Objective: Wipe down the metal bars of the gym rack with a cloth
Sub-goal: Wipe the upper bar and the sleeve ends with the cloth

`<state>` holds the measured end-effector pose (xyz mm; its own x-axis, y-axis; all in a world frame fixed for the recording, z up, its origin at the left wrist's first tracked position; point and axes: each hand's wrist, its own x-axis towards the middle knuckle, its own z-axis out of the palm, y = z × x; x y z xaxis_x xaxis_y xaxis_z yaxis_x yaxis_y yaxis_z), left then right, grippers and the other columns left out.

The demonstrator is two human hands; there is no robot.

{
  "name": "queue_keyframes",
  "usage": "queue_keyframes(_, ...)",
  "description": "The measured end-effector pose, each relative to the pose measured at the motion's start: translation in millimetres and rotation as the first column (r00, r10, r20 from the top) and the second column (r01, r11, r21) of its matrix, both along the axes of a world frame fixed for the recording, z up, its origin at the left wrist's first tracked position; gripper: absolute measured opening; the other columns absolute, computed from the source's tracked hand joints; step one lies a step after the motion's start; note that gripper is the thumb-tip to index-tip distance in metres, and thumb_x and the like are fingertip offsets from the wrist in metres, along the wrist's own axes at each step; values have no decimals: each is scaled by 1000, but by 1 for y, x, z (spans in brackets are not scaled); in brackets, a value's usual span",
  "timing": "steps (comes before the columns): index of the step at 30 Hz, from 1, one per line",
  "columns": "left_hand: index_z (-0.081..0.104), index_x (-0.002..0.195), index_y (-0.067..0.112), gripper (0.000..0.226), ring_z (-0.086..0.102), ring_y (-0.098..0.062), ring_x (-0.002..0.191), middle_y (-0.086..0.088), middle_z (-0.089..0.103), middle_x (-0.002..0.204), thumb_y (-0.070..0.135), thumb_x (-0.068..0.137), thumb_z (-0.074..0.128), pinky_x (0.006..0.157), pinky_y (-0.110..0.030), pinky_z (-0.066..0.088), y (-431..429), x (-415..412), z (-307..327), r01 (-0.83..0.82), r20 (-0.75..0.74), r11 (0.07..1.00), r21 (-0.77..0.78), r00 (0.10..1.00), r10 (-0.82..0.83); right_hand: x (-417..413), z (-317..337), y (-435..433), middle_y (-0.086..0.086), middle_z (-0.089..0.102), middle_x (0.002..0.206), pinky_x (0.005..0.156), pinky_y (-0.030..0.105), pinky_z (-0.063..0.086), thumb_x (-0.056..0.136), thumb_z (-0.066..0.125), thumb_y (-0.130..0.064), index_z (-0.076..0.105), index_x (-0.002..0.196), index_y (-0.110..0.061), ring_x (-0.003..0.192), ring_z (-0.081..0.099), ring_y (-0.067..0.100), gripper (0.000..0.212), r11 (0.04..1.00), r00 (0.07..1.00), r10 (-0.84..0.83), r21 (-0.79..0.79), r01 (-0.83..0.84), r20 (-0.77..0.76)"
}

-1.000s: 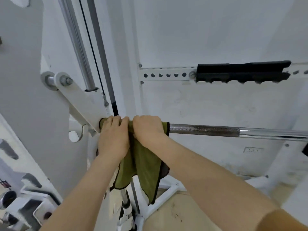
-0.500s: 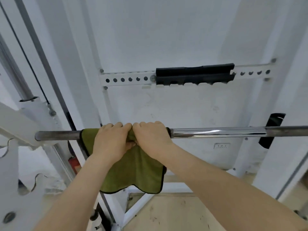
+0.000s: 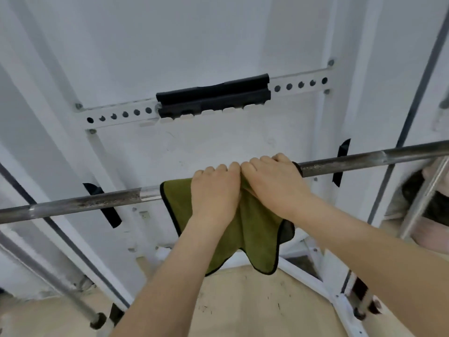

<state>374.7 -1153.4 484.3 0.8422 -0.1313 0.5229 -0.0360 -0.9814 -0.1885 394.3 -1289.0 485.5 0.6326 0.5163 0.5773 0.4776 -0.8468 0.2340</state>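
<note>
Both hands had travelled to the right along the bar (image 3: 85,206) since the earlier frames. A second before, they sat hard against the white bracket at its left end; I now recorded a long bare stretch of steel to their left. The cloth (image 3: 252,237) had gone with them.

I noted the left hand (image 3: 213,193) and the right hand (image 3: 275,184) side by side on top of the bar, knuckles touching. The fingers (image 3: 222,169) of each were pressed together and curled over the far side of the bar, clamping the green cloth around it. The fingertips themselves were hidden behind the bar, so I could not tell how far they wrapped. The cloth was draped over the bar beneath both palms. Its black-edged lower part hung loose below the wrists, and one corner stuck out to the left of the left hand.

The bar ran across the view, rising toward the right. Its exposed steel was dull and speckled on both sides of the hands, with a short bright section just beside the cloth's left edge.

Behind it, on the white wall (image 3: 218,32), a perforated strip (image 3: 119,116) carried a black pad (image 3: 213,96). Below the cloth lay a tan floor (image 3: 243,305).
</note>
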Motion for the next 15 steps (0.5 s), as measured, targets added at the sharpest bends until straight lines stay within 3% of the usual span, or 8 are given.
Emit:
queue_keyframes(2, 38, 87, 23, 21, 37, -20, 65, 6, 38, 72, 33, 90, 55, 63, -31, 26, -22, 2, -6, 61, 27, 998, -21, 998, -60, -3, -3, -28, 0, 58, 86, 80, 39, 36, 97, 48, -25, 51, 93, -17, 83, 55, 24, 9, 997, 996, -74, -23, 73, -45)
queue_keyframes(4, 47, 95, 23, 18, 40, -19, 67, 5, 43, 75, 35, 88, 58, 65, -30, 27, -23, -1, -11, 153, 64, 987, -42, 987, -150, -8, -2, -40, -2, 59, 97, 94, 44, 32, 99, 43, -33, 49, 101, -20, 96, 54, 24, 15, 981, 974, -193, -33, 191, -120)
queue_keyframes(7, 55, 116, 23, 33, 51, -24, 76, 0, 53, 82, 34, 86, 63, 74, -34, 38, 20, -14, -14, 184, 146, 982, -28, 973, -179, -16, 9, -22, 1, 56, 112, 98, 53, 27, 94, 46, -42, 49, 112, -22, 111, 47, 27, 27, 946, 915, -317, -10, 324, -250)
queue_keyframes(12, 47, 130, 25, 53, 52, -30, 103, -5, 57, 113, 32, 82, 70, 94, -42, 41, 118, -48, -17, -60, 62, 996, -60, 996, 64, -33, 1, 78, 14, 50, 129, 101, 52, 28, 93, 48, -48, 29, 142, -15, 118, 45, 34, 61, 999, 958, -21, 23, 29, -286)
queue_keyframes(15, 48, 132, 22, 63, 48, -32, 112, -8, 55, 124, 30, 76, 76, 103, -48, 38, 156, -61, -13, -180, 56, 973, -143, 980, 190, -29, 4, 136, 14, 57, 118, 87, 44, 38, 93, 36, -62, 31, 142, -22, 104, 54, 33, 63, 989, 952, 146, 69, -132, -269)
